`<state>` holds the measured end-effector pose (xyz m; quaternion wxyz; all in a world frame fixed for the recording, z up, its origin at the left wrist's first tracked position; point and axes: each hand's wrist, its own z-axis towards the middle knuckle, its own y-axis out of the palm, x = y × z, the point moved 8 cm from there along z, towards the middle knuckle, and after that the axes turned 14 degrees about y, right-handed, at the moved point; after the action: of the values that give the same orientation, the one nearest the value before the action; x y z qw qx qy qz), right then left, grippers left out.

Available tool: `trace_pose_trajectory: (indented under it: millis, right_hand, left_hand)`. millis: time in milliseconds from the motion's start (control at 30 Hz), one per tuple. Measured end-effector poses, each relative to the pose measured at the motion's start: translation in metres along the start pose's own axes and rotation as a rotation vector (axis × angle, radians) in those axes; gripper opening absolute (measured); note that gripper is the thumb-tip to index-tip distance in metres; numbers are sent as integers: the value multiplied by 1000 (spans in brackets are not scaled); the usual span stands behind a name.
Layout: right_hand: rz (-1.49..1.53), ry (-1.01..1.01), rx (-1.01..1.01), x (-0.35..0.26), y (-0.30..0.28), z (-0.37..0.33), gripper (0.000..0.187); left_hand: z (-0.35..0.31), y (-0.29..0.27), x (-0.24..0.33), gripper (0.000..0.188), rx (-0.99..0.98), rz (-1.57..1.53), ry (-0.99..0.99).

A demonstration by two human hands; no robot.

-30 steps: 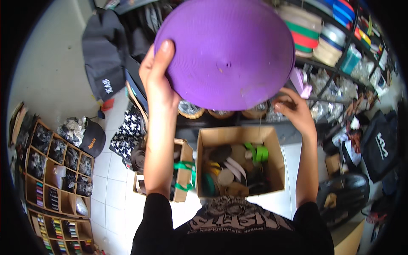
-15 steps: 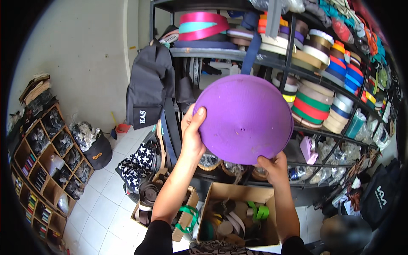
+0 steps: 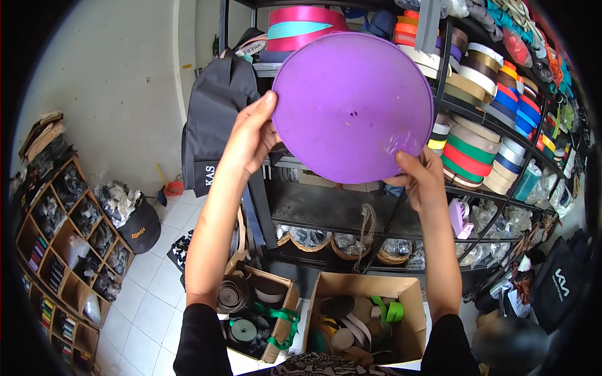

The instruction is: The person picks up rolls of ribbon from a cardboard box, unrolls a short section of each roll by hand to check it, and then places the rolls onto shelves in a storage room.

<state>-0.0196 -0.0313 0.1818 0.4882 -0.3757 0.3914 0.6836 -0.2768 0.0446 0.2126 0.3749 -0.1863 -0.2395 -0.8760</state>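
A large flat roll of purple webbing (image 3: 351,106) is held up in front of the shelf rack, its round face toward me. My left hand (image 3: 252,133) grips its left edge, thumb on the face and fingers behind. At the lower right edge, my right hand (image 3: 421,175) pinches it the same way. A glossy patch shows on the face near my right thumb. Behind its top edge sits a stack of pink and turquoise ribbon rolls (image 3: 301,26) on the upper shelf. The roll hides part of that shelf.
Two cardboard boxes of webbing rolls, a left box (image 3: 285,326) and a right box (image 3: 411,313), stand below my arms. A black bag (image 3: 216,119) hangs left of the rack. Several webbing rolls (image 3: 467,150) fill the right shelves. Wicker baskets (image 3: 307,241) line the bottom shelf.
Both hands have raised the purple roll toward the upper shelf, and my arms reach further out. More of the lower shelf and the left box now shows.
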Motion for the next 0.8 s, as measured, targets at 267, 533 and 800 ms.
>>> trace_pose_trajectory:
  millis: [267, 533, 800]
  right_hand:
    - [-57, 22, 28, 5, 15, 6, 37]
    - [-383, -193, 270, -64, 19, 22, 38]
    - [-1172, -926, 636, -173, 76, 57, 46]
  left_hand:
    - [-11, -23, 2, 42, 5, 125, 11]
    - [32, -32, 0, 65, 29, 413, 92]
    - [142, -37, 52, 48, -17, 1410, 679]
